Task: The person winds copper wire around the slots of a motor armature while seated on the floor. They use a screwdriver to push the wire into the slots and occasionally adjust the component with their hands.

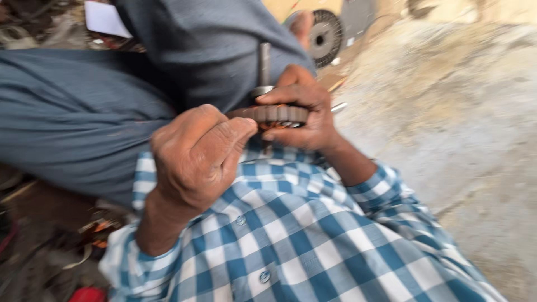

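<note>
Dusty concrete floor (464,128), scattered scrap (33,25)

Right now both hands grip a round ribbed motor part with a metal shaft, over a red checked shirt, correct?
Not quite: the head view shows the shirt is blue and white checked. The left hand and right hand do grip the round ribbed motor part with its metal shaft.

— Where is everything sitting?

— My left hand (196,154) is lying before my chest, just left of the rotor (277,114). My right hand (302,109) is gripping the rotor from the right, with its shaft (264,64) sticking up behind my fingers.

— And around you?

— My knees are spreading behind my hands and to the left. A disc (324,36) is lying on the floor (458,112) behind the rotor, to the right. Scrap (95,229) is lying on the ground at my left elbow.
</note>
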